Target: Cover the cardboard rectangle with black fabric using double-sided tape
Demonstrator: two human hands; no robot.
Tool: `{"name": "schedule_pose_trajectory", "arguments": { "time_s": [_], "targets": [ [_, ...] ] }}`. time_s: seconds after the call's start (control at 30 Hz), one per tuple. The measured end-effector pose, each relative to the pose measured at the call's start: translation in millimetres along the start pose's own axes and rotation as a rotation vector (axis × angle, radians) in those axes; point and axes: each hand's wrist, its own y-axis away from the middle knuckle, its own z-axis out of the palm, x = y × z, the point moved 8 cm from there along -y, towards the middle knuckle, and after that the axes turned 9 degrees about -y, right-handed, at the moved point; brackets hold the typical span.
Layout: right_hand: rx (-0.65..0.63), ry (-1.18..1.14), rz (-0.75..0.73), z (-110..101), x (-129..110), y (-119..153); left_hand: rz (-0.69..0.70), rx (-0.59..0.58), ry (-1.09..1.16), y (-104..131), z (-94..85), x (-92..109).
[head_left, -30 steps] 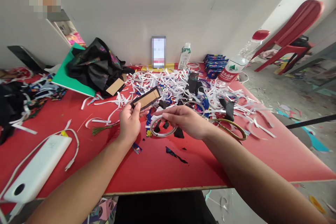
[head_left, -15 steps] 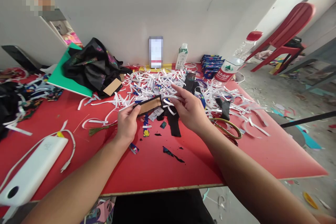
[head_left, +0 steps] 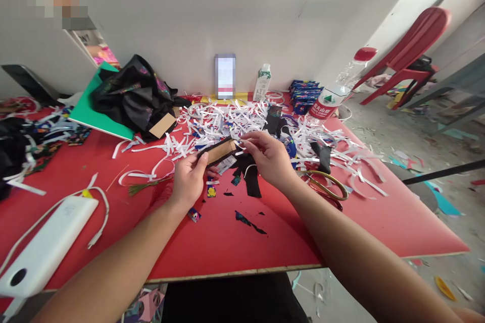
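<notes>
My left hand (head_left: 188,179) is closed on one end of a brown cardboard strip (head_left: 220,153) with black fabric along its edges, thumb on top. At the strip's far right end is my right hand (head_left: 270,157), fingertips pinched together on a thin white strip (head_left: 238,145), mostly covered by the fingers. Below the hands lies a piece of black fabric (head_left: 252,181). Small dark scraps (head_left: 248,221) are scattered nearer to me. Scissors (head_left: 328,184) with gold-coloured handles rest right of my right wrist.
White paper strips (head_left: 242,116) pile up on the red table (head_left: 212,257). Behind them stand a phone (head_left: 225,76), a carton (head_left: 262,82), blue packets (head_left: 303,93) and a plastic bottle (head_left: 329,96). Black fabric (head_left: 129,96) lies on a green board (head_left: 81,108). A white power bank (head_left: 53,245) is at left.
My right hand has moved down slightly and its raised forefinger has bent in to the cardboard's end. The cardboard strip has shifted a little to the right with my left hand.
</notes>
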Motion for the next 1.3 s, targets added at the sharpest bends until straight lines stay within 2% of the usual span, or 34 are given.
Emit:
{"name": "schedule_pose_trajectory", "arguments": {
  "time_s": [0.23, 0.43, 0.5, 0.6, 0.7, 0.77, 0.83, 0.87, 0.93, 1.1, 1.3],
  "targets": [
    [-0.020, 0.077, -0.032, 0, -12, 3, 0.037, -0.026, -0.054, 1, 2.3, 3],
    [-0.006, 0.118, 0.001, 0, -2, -2, -0.002, -0.052, -0.073, 5, 5.0, 2],
    [0.058, 0.128, -0.097, -5, -7, -2, -0.021, -0.065, -0.068, 7, 6.2, 2],
    [0.149, 0.225, -0.318, -11, -31, 6, -0.053, -0.079, -0.067, 7, 8.4, -1],
    [0.113, 0.288, -0.422, -3, -57, 19, -0.071, -0.081, -0.087, 7, 10.0, -4],
    [-0.018, 0.257, -0.326, 9, -61, 24, -0.064, -0.078, -0.105, 7, 10.2, -4],
    [-0.178, 0.159, -0.098, 25, -50, 26, -0.043, -0.096, -0.114, 8, 12.0, -2],
    [-0.227, 0.103, 0.019, 31, -43, 28, -0.030, -0.116, -0.112, 9, 13.8, 0],
    [-0.237, 0.020, 0.172, 38, -30, 27, -0.006, -0.166, -0.099, 11, 18.3, 4],
    [-0.126, 0.021, 0.233, 36, -14, 17, 0.031, -0.214, -0.077, 16, 23.0, 10],
    [-0.077, 0.031, 0.215, 39, -17, 18, 0.052, -0.226, -0.088, 17, 27.0, 7]
  ]
}}
